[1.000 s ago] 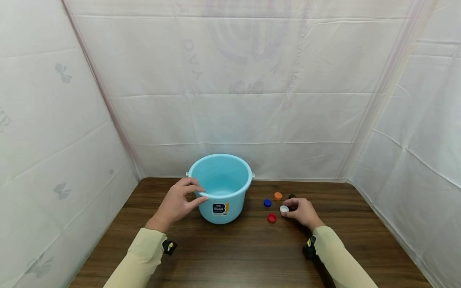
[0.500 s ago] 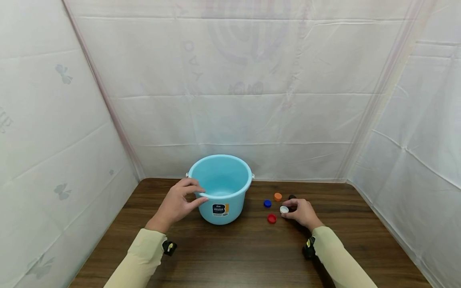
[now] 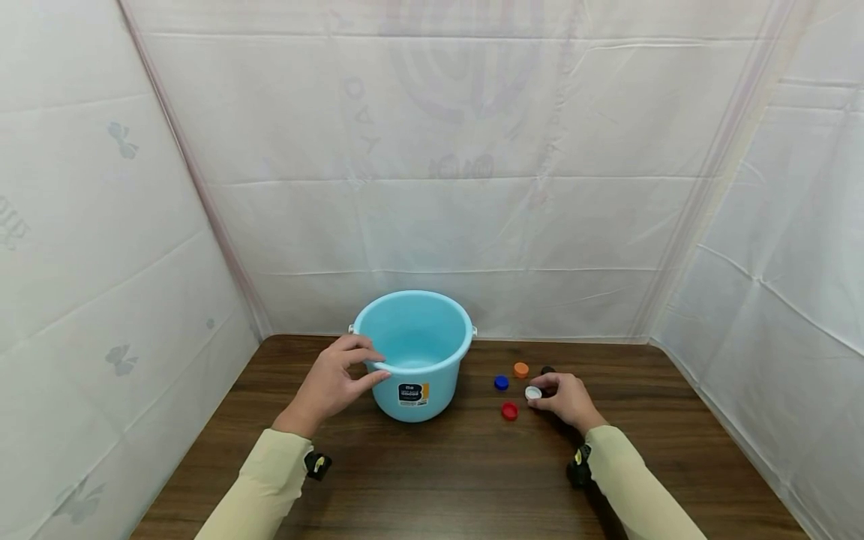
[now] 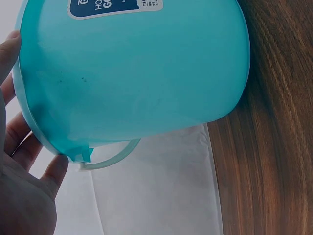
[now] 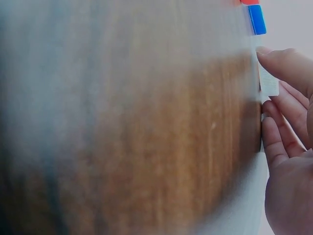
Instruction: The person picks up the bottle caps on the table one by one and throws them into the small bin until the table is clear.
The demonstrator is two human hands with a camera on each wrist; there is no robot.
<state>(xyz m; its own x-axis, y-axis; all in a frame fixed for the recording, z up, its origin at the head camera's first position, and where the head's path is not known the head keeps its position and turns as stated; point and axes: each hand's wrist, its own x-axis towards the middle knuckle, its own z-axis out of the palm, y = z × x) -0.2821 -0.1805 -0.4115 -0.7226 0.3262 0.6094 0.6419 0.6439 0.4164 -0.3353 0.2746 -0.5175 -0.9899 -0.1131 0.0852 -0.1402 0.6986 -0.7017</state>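
A light blue bucket stands upright on the wooden table. My left hand holds its near-left rim, thumb outside and fingers over the edge; the left wrist view shows the same hand along the rim. At the right, my right hand pinches a white bottle cap that sits on the table. In the right wrist view the white cap lies between thumb and fingers. Around it are a red cap, a blue cap, an orange cap and a black cap, partly hidden by the hand.
Pale sheet walls enclose the dark wooden table at the back and both sides. The bucket's white handle hangs at its far side in the left wrist view. Each wrist carries a small black device.
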